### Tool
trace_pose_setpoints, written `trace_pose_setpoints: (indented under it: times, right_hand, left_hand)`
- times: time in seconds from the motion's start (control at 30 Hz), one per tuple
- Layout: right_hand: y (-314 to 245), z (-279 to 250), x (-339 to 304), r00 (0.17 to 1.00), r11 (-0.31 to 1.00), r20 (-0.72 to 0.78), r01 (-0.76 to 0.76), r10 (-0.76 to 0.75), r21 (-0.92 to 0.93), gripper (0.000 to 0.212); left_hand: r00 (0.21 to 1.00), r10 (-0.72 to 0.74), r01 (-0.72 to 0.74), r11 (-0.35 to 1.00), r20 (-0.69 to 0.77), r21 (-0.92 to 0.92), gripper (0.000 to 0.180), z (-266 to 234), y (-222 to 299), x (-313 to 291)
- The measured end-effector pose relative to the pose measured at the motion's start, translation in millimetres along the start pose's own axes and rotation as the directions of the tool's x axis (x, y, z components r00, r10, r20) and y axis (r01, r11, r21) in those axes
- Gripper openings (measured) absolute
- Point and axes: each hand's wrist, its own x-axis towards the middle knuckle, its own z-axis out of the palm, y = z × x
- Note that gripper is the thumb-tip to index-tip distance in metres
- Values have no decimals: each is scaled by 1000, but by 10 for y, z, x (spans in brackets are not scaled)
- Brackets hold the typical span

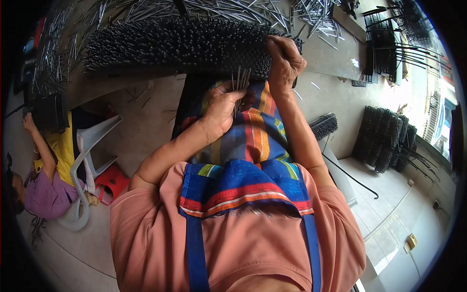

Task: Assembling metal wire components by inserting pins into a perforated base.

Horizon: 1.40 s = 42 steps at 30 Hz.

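A long black rack (165,48) lies across the table in front of me, densely filled with short dark rods standing on end. Near its right end, a patch shows a honeycomb of small holes. My left hand (223,106) is closed around several thin metal strips (238,80), which point up toward the rack's front edge. Over the rack's right end, my right hand (287,61) has its fingers pinched together. Whatever is between those fingertips, if anything, is too small to see. A striped cloth apron (248,180) covers my lap.
Loose metal strips (318,17) are heaped along the table's far side. At left, a co-worker (48,190) sits by a white chair (80,194) and a red stool (111,182), one hand at a dark rack (48,109). Black racks (382,138) and a hooked rod (355,180) are at right.
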Motion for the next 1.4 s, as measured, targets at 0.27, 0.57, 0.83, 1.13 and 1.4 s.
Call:
trace_pose_setpoints:
  times: [0.27,0.57,0.83,1.13,1.4]
  right_hand:
    - [2,18,-22,1000,1000,0,-7,7,10,12]
    - [-88,75,16,976,929,133,206,-173,-308,13]
    - [-82,2,177,890,759,415,401,-190,-512,15]
    - [6,-35,240,820,775,509,493,-261,-397,22]
    - [-114,-38,248,717,608,672,621,-185,-495,25]
  left_hand:
    - [999,-42,40,998,-29,-57,17,46,14,22]
    - [999,-42,43,993,13,-111,17,46,6,58]
    - [999,-33,35,991,16,-132,17,33,10,87]
    - [1000,-1,3,989,13,-147,15,111,48,95]
    - [999,24,-15,985,46,-175,16,128,85,110]
